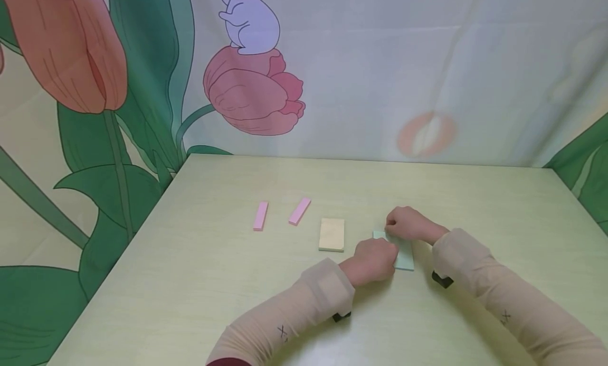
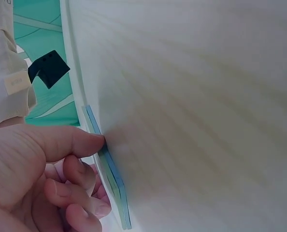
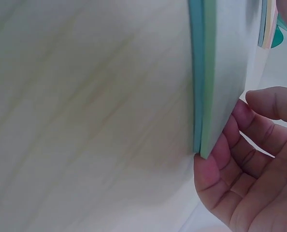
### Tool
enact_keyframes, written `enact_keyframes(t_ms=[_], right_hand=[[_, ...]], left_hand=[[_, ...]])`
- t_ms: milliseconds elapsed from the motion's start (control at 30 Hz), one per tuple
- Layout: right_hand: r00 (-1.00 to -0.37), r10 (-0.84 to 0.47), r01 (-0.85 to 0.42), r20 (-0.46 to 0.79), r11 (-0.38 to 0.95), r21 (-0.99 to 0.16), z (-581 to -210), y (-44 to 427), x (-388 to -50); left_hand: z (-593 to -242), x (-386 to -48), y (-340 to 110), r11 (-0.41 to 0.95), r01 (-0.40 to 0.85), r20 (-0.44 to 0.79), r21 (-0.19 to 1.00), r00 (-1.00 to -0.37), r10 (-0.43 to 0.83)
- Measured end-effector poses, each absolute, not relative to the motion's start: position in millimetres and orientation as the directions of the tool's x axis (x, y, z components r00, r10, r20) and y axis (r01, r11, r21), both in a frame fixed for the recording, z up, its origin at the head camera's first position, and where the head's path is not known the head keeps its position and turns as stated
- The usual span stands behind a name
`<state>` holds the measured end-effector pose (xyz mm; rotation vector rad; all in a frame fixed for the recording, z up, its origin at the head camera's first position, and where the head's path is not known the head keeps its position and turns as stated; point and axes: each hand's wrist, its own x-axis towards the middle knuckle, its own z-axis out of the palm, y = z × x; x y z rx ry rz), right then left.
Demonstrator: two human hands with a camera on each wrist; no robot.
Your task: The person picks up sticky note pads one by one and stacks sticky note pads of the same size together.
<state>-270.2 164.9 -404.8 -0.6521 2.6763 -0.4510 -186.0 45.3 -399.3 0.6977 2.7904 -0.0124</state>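
Observation:
Both hands are at a light-green sticky note pad (image 1: 405, 257), which lies on a blue layer in the wrist views. My left hand (image 1: 372, 259) holds the pad's near-left edge, its thumb (image 2: 80, 141) pressed to the side and its other fingers curled over the top. At the far end is my right hand (image 1: 408, 223), with loosely bent fingers (image 3: 216, 145) whose tips touch the pad's end; its thumb stays apart from the pad. Just left of the hands lies a yellow sticky note pad (image 1: 331, 234), with a greenish layer at its near edge.
Two narrow pink strips (image 1: 260, 216) lie further left on the pale wooden table (image 1: 190, 281), one tilted more than the other. Behind the table hangs a cloth (image 1: 356, 91) printed with tulips and a white animal. Dark wrist cameras (image 1: 442, 279) sit under both sleeves.

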Motion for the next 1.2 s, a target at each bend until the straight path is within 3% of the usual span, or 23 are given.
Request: enact_keyframes(t_ms=[433, 867, 1000, 1200], right_hand=[[-0.867, -0.428, -0.329, -0.257, 0.876, -0.352, -398.8, 167.1, -264.7], [-0.9, -0.39, -0.302, -0.197, 0.881, -0.363, -397.0, 178.8, -266.6], [-0.905, -0.355, -0.264, -0.236, 0.901, -0.345, -394.9, 180.3, -265.3], [-0.916, -0.241, -0.132, -0.321, 0.937, -0.324, -386.8, 186.1, -261.2]], left_hand=[[-401.2, -182.5, 44.3, 0.887, 0.46, -0.284, 0.053, -0.844, 0.455], [-390.7, -155.6, 38.1, 0.833, 0.553, -0.344, 0.034, -0.776, 0.529], [-387.3, -158.4, 32.6, 0.845, 0.519, -0.296, 0.13, -0.793, 0.533], [-377.9, -177.5, 15.1, 0.844, 0.372, -0.168, 0.386, -0.872, 0.461]])
